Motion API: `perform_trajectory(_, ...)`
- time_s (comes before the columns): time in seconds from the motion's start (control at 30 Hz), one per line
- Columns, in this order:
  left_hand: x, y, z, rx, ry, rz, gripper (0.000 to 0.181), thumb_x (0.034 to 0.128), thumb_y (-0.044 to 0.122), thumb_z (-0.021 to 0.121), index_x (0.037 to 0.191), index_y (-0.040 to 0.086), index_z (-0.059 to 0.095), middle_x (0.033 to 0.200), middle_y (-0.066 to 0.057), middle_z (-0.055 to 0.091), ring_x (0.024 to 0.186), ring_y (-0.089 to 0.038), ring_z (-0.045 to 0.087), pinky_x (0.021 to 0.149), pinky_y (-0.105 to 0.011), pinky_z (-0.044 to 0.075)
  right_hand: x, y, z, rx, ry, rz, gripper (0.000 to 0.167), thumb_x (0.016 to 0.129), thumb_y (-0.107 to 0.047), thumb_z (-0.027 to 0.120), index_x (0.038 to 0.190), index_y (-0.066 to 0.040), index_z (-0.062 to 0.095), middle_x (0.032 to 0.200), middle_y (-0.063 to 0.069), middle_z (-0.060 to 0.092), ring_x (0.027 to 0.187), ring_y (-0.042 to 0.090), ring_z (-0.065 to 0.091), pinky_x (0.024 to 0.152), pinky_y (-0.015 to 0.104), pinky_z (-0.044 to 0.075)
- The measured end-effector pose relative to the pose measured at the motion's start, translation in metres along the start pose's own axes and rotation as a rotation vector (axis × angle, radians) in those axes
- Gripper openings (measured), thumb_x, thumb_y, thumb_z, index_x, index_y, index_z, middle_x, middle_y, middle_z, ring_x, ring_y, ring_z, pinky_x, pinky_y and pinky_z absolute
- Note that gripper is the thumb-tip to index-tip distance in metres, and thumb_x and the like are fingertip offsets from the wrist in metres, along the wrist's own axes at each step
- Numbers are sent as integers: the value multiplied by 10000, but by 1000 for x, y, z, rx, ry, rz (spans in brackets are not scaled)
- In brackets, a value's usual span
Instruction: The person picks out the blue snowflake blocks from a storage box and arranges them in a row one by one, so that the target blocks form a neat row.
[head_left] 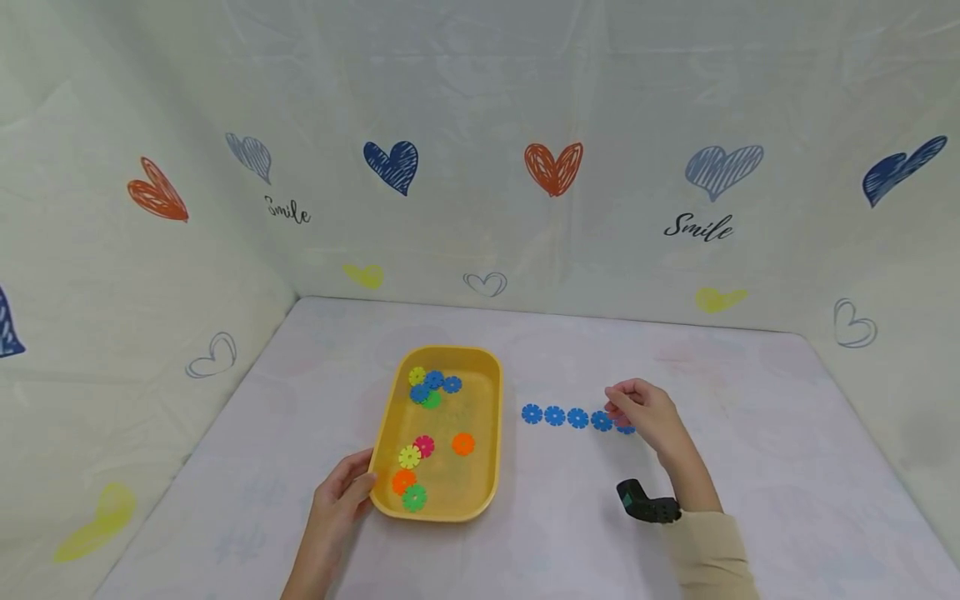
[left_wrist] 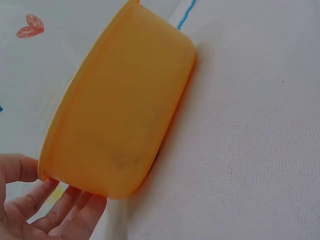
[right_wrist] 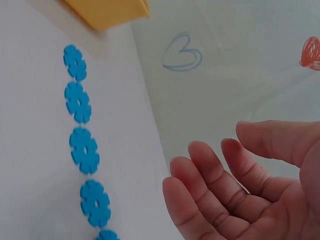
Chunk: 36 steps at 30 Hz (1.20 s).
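My left hand [head_left: 341,493] grips the near left edge of a yellow plastic tray [head_left: 468,492], thumb at the rim and fingers against the outer wall in the left wrist view. Inside the tray lie loose snowflake-shaped building discs: blue, yellow, green, orange and pink, some overlapping. To its right, several blue snowflake discs [head_left: 577,418] lie flat in a row on the table. Over the right end of this row hovers my right hand [head_left: 647,414], partly covering the last disc [head_left: 626,429]. Its fingers are loosely bent, with nothing between them in the right wrist view.
A pale cloth covers the table [head_left: 570,533]. White sheeting [head_left: 465,225] printed with hearts stands along the back and sides. On my right wrist sits a black camera mount [head_left: 648,505], above a beige sleeve [head_left: 708,554].
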<state>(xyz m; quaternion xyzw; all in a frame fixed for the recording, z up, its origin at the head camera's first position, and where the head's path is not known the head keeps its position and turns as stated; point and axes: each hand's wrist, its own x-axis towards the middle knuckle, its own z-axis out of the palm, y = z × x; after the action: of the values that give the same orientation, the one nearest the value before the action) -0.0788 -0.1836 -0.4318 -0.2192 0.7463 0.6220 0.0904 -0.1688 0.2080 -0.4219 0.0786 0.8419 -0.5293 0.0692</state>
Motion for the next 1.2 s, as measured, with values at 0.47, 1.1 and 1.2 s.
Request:
perform_trajectory(0.47,0,-2,0,-13,6,18,414,942,151,487,1342,49,459,1320,-172,508,986,-149,568,738,-160,489,2,-62,74,66,-108,-115,253,900,-221,595,1045,-13,596,979,135,666,923,290,631,843,370,530)
perform_trajectory(1.1,1,-2,0,-1,14,24,418,926,142,491,1331,39,470,1296,-179,527,962,-121,576,737,-173,497,31,-94,149,0,-242,-247,238,868,-148,636,1041,15,637,982,124,655,863,203,600,818,321,517)
perform_trajectory(1.2,1,-2,0,1,17,19,417,928,147,493,1331,44,471,1296,-175,528,955,-124,576,733,-171,494,36,-96,156,3,-259,-249,258,867,-138,633,1064,28,631,995,133,653,877,216,601,824,321,513)
